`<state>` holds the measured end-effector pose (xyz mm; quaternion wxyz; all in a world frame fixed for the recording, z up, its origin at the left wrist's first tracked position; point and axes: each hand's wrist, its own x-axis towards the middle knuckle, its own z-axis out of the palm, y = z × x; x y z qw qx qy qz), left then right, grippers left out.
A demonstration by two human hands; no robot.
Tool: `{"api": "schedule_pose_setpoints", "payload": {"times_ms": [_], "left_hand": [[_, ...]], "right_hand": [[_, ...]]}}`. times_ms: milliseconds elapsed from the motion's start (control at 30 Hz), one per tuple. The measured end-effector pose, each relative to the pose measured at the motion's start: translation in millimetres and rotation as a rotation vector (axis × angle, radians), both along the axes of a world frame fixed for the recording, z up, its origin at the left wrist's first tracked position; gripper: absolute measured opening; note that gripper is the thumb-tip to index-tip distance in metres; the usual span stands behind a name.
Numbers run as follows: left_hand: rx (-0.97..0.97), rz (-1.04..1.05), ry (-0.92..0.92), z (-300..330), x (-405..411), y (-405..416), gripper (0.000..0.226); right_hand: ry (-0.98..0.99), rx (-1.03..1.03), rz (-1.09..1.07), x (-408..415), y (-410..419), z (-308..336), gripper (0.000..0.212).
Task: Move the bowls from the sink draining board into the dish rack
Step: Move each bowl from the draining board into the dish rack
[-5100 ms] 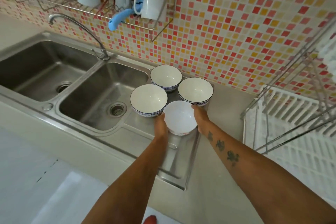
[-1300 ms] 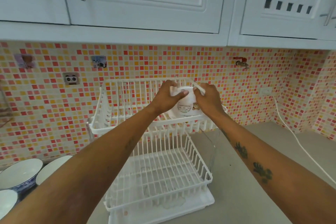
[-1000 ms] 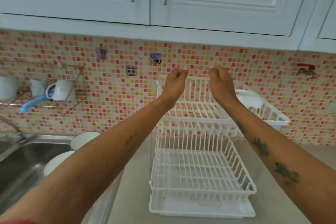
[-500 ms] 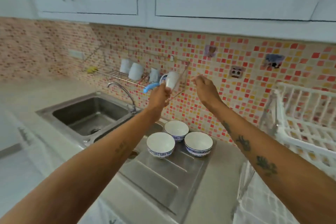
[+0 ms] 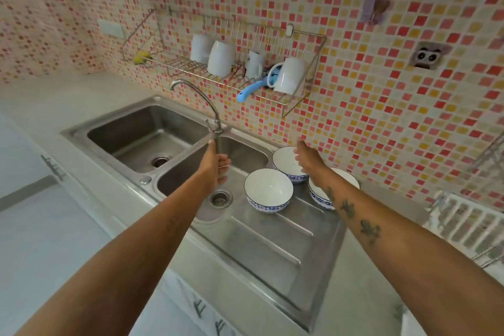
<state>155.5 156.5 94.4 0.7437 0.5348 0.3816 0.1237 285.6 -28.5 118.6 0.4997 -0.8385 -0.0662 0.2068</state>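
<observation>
Three white bowls with blue patterned sides stand on the steel draining board (image 5: 275,245). The near bowl (image 5: 268,190) is in front, a second bowl (image 5: 285,159) sits behind it by the tiled wall, and a third bowl (image 5: 317,194) lies partly under my right forearm. My left hand (image 5: 215,165) hovers over the right sink basin, fingers apart, holding nothing. My right hand (image 5: 306,157) is open above the far bowl, not touching it. The white dish rack (image 5: 469,224) shows only at the right edge.
A double steel sink (image 5: 141,136) with a curved tap (image 5: 207,106) lies to the left. A wall wire shelf (image 5: 226,73) holds several white mugs and a blue-handled tool. The grey counter (image 5: 362,294) runs between draining board and rack.
Both hands left a white bowl in the rack's upper tier, came away empty and swung left. They have dropped lower and now hover over the sink and the bowls.
</observation>
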Motion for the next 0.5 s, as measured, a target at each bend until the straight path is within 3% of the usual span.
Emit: {"api": "schedule_pose_setpoints", "payload": {"times_ms": [233,333,500], "left_hand": [[-0.092,-0.026,0.111,-71.2,36.1,2.0,0.065],[-0.107,-0.019,0.103,-95.3,50.7,0.2,0.068],[-0.11,-0.027,0.076,-119.3,67.6,-5.4,0.072]], "right_hand": [[0.184,0.003,-0.07,9.2,6.3,-66.0,0.075],[0.172,0.061,-0.151,22.8,11.1,-103.9,0.078],[0.092,0.131,-0.224,10.9,19.8,-105.9,0.061]]}}
